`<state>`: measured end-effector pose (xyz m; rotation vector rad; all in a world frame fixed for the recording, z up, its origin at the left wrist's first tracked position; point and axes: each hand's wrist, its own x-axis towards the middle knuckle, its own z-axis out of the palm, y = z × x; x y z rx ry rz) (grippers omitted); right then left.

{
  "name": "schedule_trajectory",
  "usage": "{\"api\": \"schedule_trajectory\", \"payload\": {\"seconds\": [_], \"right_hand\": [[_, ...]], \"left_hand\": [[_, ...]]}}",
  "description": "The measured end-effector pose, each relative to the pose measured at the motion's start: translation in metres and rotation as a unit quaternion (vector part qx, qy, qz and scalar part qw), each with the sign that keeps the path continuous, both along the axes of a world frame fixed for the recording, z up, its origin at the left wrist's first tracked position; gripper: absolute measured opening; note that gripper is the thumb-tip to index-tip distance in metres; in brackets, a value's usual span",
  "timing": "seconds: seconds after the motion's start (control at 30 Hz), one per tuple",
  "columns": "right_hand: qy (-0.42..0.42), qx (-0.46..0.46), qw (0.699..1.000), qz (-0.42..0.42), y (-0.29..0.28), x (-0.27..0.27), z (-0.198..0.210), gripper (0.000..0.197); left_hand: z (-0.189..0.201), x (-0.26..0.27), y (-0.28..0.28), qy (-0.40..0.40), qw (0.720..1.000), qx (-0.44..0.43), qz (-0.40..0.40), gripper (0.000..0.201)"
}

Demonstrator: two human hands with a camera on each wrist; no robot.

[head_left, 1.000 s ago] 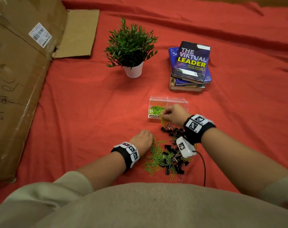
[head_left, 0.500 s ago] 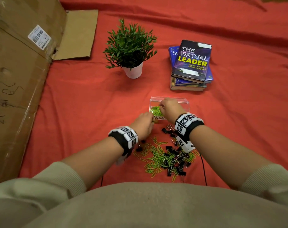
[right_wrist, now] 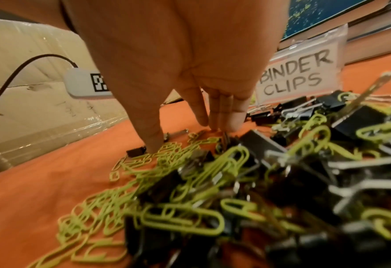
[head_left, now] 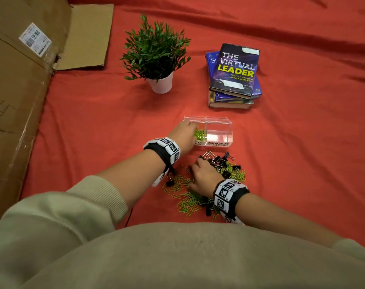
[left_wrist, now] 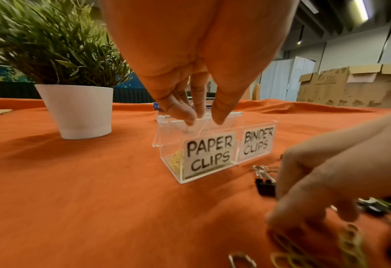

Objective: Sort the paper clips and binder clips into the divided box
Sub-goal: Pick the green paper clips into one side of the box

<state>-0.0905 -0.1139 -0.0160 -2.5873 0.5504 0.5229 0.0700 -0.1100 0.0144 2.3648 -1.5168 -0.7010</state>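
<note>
A clear divided box [head_left: 219,122] [left_wrist: 169,150] stands on the red cloth, labelled for paper clips on the left and binder clips [right_wrist: 300,78] on the right. Green paper clips [head_left: 200,134] lie in its left half; the right half looks bare. My left hand [head_left: 191,127] [left_wrist: 203,119] hangs over the left half, its fingers pointing down and apart with nothing seen between them. Nearer me lies a mixed pile of green paper clips [head_left: 183,184] [right_wrist: 183,219] and black binder clips [head_left: 217,159] [right_wrist: 355,119]. My right hand [head_left: 198,174] [right_wrist: 190,137] touches the pile with straight fingers, thumb apart.
A potted plant [head_left: 156,57] in a white pot stands behind and left of the divided box. A stack of books [head_left: 233,76] lies behind it to the right. A large cardboard box [head_left: 17,101] runs along the left side. Red cloth [head_left: 302,153] covers the surface.
My left hand has gone from the pile up to the box's paper clip half. My right hand has come back from the box down onto the pile.
</note>
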Motion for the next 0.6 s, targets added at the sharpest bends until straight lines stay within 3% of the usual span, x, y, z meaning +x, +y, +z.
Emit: {"api": "schedule_trajectory", "payload": {"seconds": [0.1,0.2,0.3,0.47,0.6], "right_hand": [[-0.007,-0.006,1.000,0.017,0.009,-0.005,-0.005,0.068],[-0.019,0.006,1.000,0.019,0.016,-0.011,-0.009,0.053],[-0.022,0.034,0.999,0.004,0.019,-0.015,-0.010,0.040],[-0.026,0.071,0.996,-0.046,0.019,-0.016,-0.010,0.033],[-0.019,0.087,0.993,-0.072,0.018,-0.013,-0.008,0.026]], "left_hand": [[0.000,-0.009,0.033,0.005,1.000,-0.019,-0.001,0.027],[-0.012,-0.021,0.073,0.021,0.997,0.055,-0.051,0.018],[-0.026,-0.034,0.105,0.014,0.990,0.110,-0.087,0.024],[-0.036,-0.047,0.121,-0.012,0.986,0.120,-0.117,0.037],[-0.032,-0.048,0.119,-0.038,0.984,0.130,-0.116,0.028]]}}
